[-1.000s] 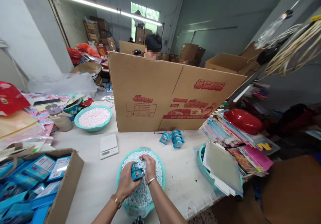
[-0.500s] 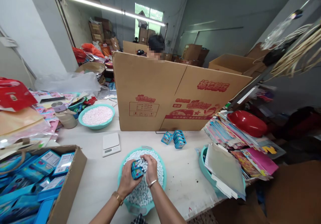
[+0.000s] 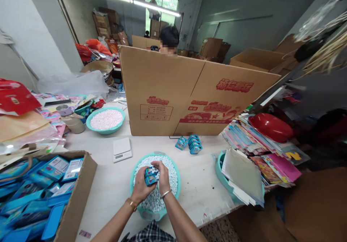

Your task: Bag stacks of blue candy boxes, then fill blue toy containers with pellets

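My left hand [image 3: 142,186] is closed around a pair of small blue boxes [image 3: 151,176], held above a turquoise basin [image 3: 177,195]. Small white pellets [image 3: 151,202] fill that basin. Cupped against the right side of the boxes is my right hand [image 3: 163,177], its fingers curled over some pellets at the boxes' edge. How many pellets lie in the palm is hidden. Beyond the basin, several similar blue boxes [image 3: 194,144] stand grouped on the white table [image 3: 197,198]. A white digital scale [image 3: 121,149] lies to the left of the basin.
An upright cardboard sheet [image 3: 162,90] screens the table's far side, with a person behind it. A carton [image 3: 81,191] of blue packages stands at left. Farther back are a basin of pinkish pellets [image 3: 107,120] and a jar [image 3: 73,122]. Stacked printed sheets [image 3: 244,141] lie at right.
My right hand has closed in over the boxes, and fewer loose pellets show between the hands. Both hands and the boxes are slightly higher in view, as the camera has tilted a little.
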Tool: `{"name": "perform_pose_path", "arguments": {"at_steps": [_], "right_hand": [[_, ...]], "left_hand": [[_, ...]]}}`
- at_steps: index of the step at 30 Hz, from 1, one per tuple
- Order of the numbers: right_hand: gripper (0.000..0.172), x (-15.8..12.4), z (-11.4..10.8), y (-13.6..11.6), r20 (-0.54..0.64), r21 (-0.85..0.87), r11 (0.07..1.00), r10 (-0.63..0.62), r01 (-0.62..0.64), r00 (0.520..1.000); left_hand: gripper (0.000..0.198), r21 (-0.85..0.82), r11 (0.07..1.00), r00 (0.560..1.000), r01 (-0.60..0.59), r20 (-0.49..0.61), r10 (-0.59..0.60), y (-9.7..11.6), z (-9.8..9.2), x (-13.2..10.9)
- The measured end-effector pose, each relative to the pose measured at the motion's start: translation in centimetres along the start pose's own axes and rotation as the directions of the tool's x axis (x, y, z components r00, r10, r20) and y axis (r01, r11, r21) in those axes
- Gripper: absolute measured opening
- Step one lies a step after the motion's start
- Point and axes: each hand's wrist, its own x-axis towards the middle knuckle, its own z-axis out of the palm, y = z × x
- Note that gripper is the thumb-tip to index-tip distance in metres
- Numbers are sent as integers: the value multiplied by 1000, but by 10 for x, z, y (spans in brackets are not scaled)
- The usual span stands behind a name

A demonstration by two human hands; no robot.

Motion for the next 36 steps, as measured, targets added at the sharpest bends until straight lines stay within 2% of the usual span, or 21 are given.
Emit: {"name": "perform_pose_path", "arguments": {"at_steps": [3, 5, 7, 9, 10, 12, 16, 18, 20, 23, 28, 32, 36], "right_hand": [[45, -2, -12, 1, 145, -90, 995, -36, 49, 989], [51, 7, -21, 3, 208, -181, 974, -96, 135, 973], [51, 27, -26, 10, 259, -370, 889, -181, 271, 949], [40, 53, -22, 24, 351, -523, 755, -232, 396, 907], [33, 66, -17, 33, 405, -558, 705, -230, 438, 885], [22, 88, -2, 51, 504, -568, 662, -192, 490, 842], [15, 111, 17, 83, 672, -565, 598, -66, 569, 737], [14, 114, 14, 92, 719, -555, 593, -11, 583, 695], [11, 114, 3, 96, 739, -549, 605, 28, 577, 673], [9, 109, -15, 97, 711, -564, 641, 57, 520, 701], [13, 89, -30, 93, 525, -577, 760, 64, 300, 849], [22, 71, -30, 87, 335, -460, 883, 78, 90, 939], [32, 55, -31, 71, 115, -293, 956, 68, -32, 991]], "left_hand": [[67, -11, 1000, 998, 21, 57, -20, -1, -5, -3], [68, 11, 999, 994, 42, 97, -43, -5, -15, -7], [68, 76, 994, 986, 78, 140, -89, -10, -31, -12], [65, 169, 978, 968, 121, 197, -154, -14, -47, -16], [62, 223, 964, 955, 141, 226, -192, -14, -54, -17], [58, 347, 921, 920, 175, 275, -278, -14, -63, -15], [57, 581, 788, 844, 205, 302, -443, -9, -59, 0], [60, 638, 747, 825, 185, 312, -471, -7, -51, 9], [63, 655, 741, 822, 145, 337, -459, -5, -42, 18], [64, 645, 760, 827, 84, 380, -414, -1, -29, 30], [56, 641, 766, 842, 40, 391, -371, 3, -19, 35], [62, 569, 815, 861, 109, 356, -363, 6, -15, 28], [64, 407, 899, 898, 160, 318, -303, 9, -5, 12]]}}
